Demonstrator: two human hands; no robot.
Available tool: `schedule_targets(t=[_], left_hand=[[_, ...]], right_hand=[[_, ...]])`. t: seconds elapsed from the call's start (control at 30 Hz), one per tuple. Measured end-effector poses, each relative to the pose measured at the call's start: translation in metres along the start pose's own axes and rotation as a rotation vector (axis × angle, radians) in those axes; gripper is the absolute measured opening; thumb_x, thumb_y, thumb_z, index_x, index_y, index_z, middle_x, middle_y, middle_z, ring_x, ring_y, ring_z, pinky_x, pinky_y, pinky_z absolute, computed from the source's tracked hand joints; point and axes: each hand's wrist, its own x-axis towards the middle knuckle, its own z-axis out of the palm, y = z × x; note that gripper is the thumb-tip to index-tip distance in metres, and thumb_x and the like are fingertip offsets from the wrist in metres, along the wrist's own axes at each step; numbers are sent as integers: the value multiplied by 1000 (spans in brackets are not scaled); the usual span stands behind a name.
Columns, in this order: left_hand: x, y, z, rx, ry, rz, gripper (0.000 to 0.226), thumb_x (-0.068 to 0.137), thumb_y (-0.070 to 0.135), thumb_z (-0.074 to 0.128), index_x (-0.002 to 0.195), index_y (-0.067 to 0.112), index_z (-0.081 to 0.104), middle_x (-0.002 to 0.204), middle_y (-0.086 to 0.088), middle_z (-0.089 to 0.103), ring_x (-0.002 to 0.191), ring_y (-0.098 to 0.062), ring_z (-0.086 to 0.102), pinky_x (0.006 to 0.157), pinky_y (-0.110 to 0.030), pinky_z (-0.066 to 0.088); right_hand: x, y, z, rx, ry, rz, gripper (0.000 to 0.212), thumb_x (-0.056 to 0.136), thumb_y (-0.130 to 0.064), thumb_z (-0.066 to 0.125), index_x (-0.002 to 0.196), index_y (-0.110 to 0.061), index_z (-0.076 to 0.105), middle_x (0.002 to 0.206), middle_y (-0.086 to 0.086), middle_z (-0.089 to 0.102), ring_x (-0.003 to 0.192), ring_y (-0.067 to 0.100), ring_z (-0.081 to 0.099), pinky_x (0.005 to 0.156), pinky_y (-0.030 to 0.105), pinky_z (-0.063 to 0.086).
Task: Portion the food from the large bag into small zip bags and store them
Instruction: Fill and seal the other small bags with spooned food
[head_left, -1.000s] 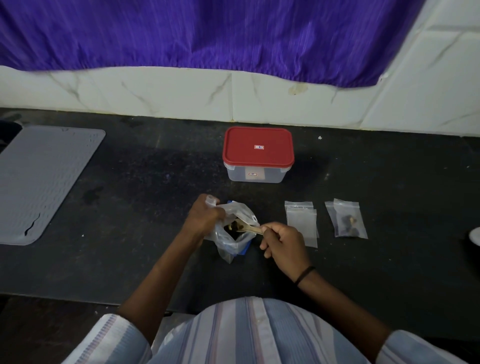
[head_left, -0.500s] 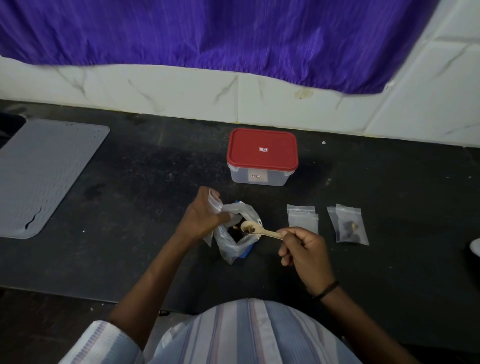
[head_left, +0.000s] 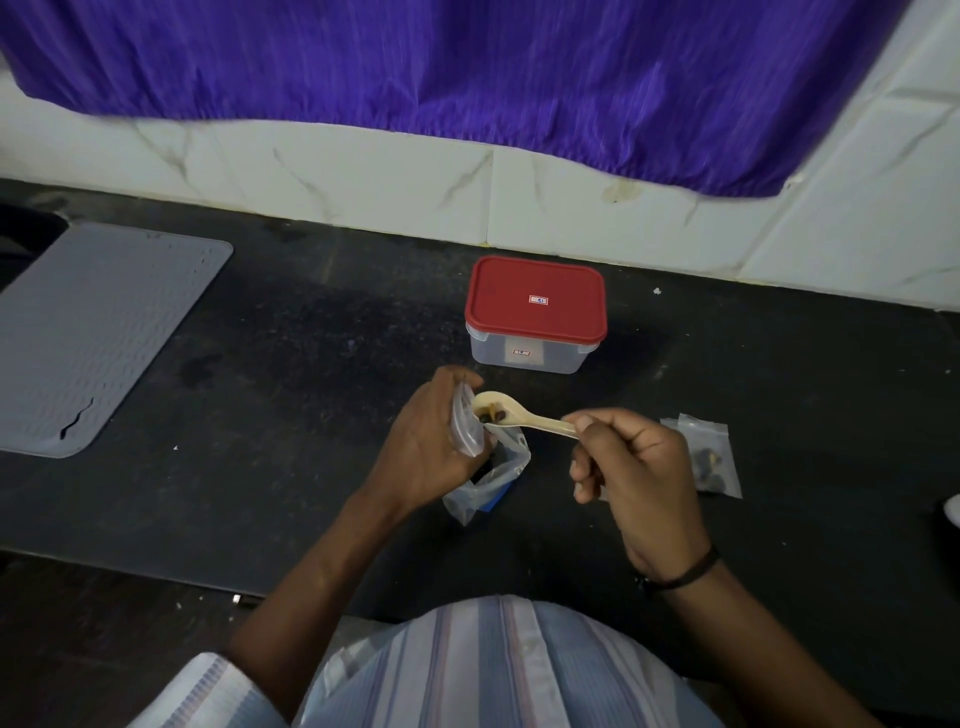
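My left hand grips a small clear zip bag just above the counter. My right hand pinches the handle of a cream plastic spoon. Its bowl carries a few dark food pieces and rests at the small bag's mouth. Below them the large clear bag stands open on the black counter, with something blue under it. A filled small zip bag lies to the right of my right hand. Any empty small bags there are hidden behind that hand.
A clear container with a red lid stands shut behind the bags, near the tiled wall. A grey ribbed mat lies at the far left. A white object shows at the right edge. The counter's front edge runs close to my body.
My right hand has drawn the spoon up out of the large bag with dark pieces in it. It now sits at the small bag that my left hand has raised.
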Motion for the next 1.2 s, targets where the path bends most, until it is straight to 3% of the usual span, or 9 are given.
schedule_targets(t=[0.17,0.3,0.37,0.53,0.7,0.8,0.97,1.07,1.2], left_hand=[[-2,3,5,37,-22,59,47,76,33,68,118,24,48,98,9,60,87,-9,59,75,-31,53],[-4,-1,11,55,-41,99,49,77,39,72,118,23,49,97,8,60,87,-7,57,73,-26,49],[-5,-1,12,42,-41,93,48,79,41,72,117,23,50,98,7,60,87,-9,58,73,-29,51],[-6,-3,11,-36,30,30,40,78,34,72,109,21,51,90,6,63,81,-9,61,69,-25,49],[-5,-5,10,-98,108,8,38,74,19,74,106,18,53,86,5,64,74,-10,63,64,-19,49],[-6,-3,8,-148,95,-63,38,77,13,81,103,19,53,86,9,63,79,-5,63,64,-11,46],[-5,-1,2,-152,141,-236,34,77,20,80,99,23,54,90,12,63,82,1,61,64,-9,44],[-3,-5,-1,-90,207,-311,27,79,22,77,96,21,56,88,11,62,82,-5,60,69,-22,49],[-2,-15,2,-40,62,-453,36,75,35,76,101,23,54,96,8,60,94,-17,60,86,-46,54]], right_hand=[[-2,1,2,-234,-57,-122,19,94,-11,57,86,-19,72,57,4,63,45,13,56,48,24,48],[-2,-7,5,-712,-169,-448,23,95,-28,51,94,-20,72,66,-9,66,60,2,60,57,15,49],[-2,-9,7,-854,-231,-565,34,96,-33,43,101,-17,72,80,-5,70,69,2,60,64,20,52],[-3,-4,7,-1021,-231,-761,30,84,-3,64,111,-12,70,82,1,66,67,15,61,57,25,52],[4,11,0,-1125,-259,-964,36,92,-5,43,119,-11,66,91,4,69,70,22,59,57,37,52],[4,20,-5,-1012,-154,-943,28,97,-9,48,119,-8,66,96,6,72,76,21,64,65,36,54],[3,28,-6,-643,39,-617,29,94,-21,49,109,-8,70,86,0,74,77,9,69,68,26,57],[8,38,-4,-792,-58,-383,31,91,-32,48,107,-19,71,74,-5,72,63,7,64,58,32,56],[12,51,9,-1083,-220,-358,19,94,-28,51,98,-22,68,69,-4,63,59,9,57,56,29,53]])
